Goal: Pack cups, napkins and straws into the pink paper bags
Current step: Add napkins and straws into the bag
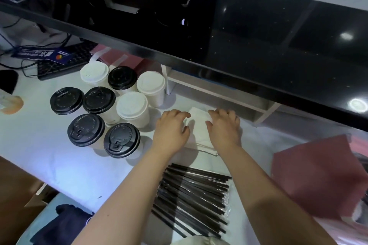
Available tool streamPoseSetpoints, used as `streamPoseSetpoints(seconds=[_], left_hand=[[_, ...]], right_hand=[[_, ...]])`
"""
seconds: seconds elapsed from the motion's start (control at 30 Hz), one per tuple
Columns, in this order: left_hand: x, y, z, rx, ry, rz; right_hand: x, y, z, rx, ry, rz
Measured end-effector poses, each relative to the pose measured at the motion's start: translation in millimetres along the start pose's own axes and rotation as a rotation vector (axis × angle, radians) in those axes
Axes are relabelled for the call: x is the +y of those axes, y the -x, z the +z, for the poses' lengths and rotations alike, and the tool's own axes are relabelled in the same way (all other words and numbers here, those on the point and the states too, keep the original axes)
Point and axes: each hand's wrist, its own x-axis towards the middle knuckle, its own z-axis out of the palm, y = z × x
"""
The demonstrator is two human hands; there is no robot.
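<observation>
Both hands are reaching over the white counter (39, 135) to a stack of napkins (199, 125) that is lying near the middle, just in front of a low white shelf frame (219, 93). The left grip (171, 127) is resting on the stack's left edge with fingers bent and the thumb lying against the paper; the right grip (224, 127) is sitting on the right side, fingers curved over the top and thumb touching the sheet. Whether either grip is pinching a napkin or only pressing on it cannot be told. Eight lidded cups (132, 106) are standing upright in a cluster just left of the left grip, five wearing black lids and three white. A heap of wrapped black straws (191, 195) is lying between the forearms, nearer the person than the napkins. One pink bag (314, 175) is lying at the right, well apart from the stack, and a second bag (119, 58) is lying behind the cups beside a keyboard (65, 61). A glossy black ledge (258, 45) is overhanging the back of the counter
</observation>
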Motion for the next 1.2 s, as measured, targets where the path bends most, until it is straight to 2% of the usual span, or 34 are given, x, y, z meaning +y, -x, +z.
streamPoseSetpoints(seconds=[0.57, 0.73, 0.97, 1.2], left_hand=[[-3, -6, 9, -0.017, -0.011, -0.005], [-2, -5, 9, -0.01, -0.01, 0.003], [2, -2, 2, 0.007, 0.011, 0.001], [9, 10, -31, 0.068, 0.013, 0.039]], right_hand=[[0, 5, 13, 0.16, -0.28, 0.007], [-2, 2, 10, 0.087, -0.277, 0.059], [-1, 7, 3, 0.052, -0.238, -0.029], [-9, 18, -25, 0.052, -0.366, -0.051]])
